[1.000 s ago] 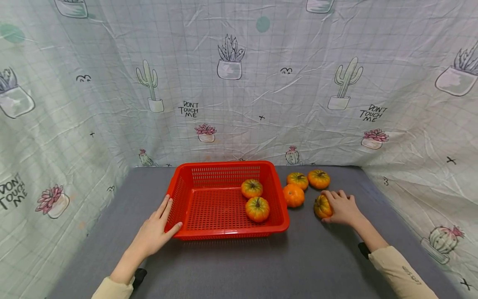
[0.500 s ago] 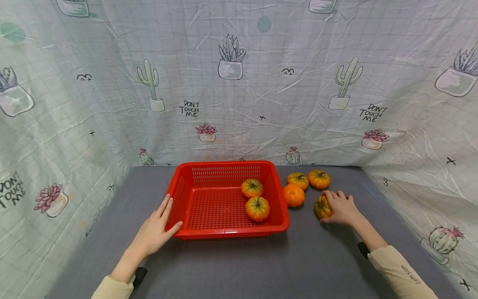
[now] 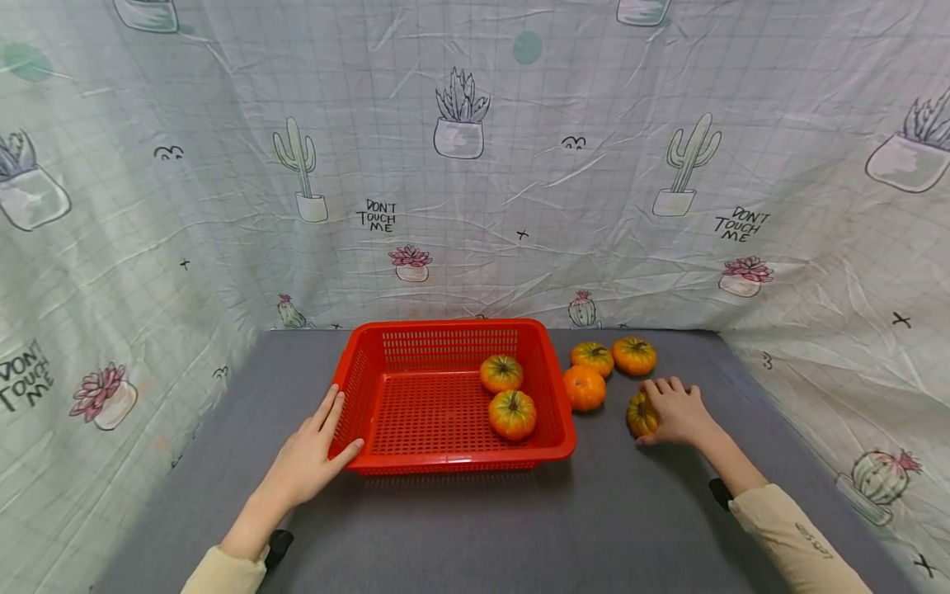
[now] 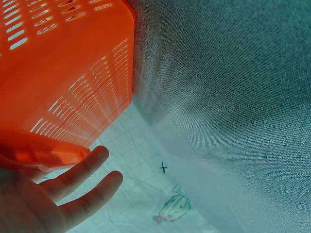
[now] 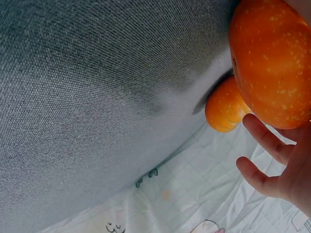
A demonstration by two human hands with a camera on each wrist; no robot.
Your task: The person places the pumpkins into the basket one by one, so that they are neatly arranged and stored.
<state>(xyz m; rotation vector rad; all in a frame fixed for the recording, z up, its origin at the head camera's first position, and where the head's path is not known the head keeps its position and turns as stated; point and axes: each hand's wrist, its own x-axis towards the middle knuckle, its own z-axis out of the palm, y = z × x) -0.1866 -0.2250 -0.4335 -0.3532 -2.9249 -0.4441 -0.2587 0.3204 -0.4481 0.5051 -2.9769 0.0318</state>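
My left hand [image 3: 300, 462] rests on the left rim of a red plastic basket [image 3: 445, 459], its fingers straight and its thumb at the front corner. In the left wrist view, two fingertips [image 4: 99, 154] reach past the basket's slotted side wall. To the right of the basket, my right hand [image 3: 679, 412] holds a small orange-green pumpkin [image 3: 641, 415] between thumb and fingers. The right wrist view has this pumpkin [image 5: 272, 63] large at the upper right, the two nearer fingers spread beside it. Inside the basket's right part sit two pumpkins, one behind [image 3: 500, 374] and one in front [image 3: 512, 414].
Beside the basket's right wall lies a plain orange pumpkin [image 3: 584, 388]. Two more pumpkins stand behind it, one left [image 3: 591, 359] and one right [image 3: 634, 355]. Grey cloth [image 3: 475, 536] covers the table, and a cactus-printed curtain [image 3: 519, 181] encloses it.
The pumpkin under my right hand has turned and shifted very slightly right, with the hand staying around it. My left hand and the basket keep their places.
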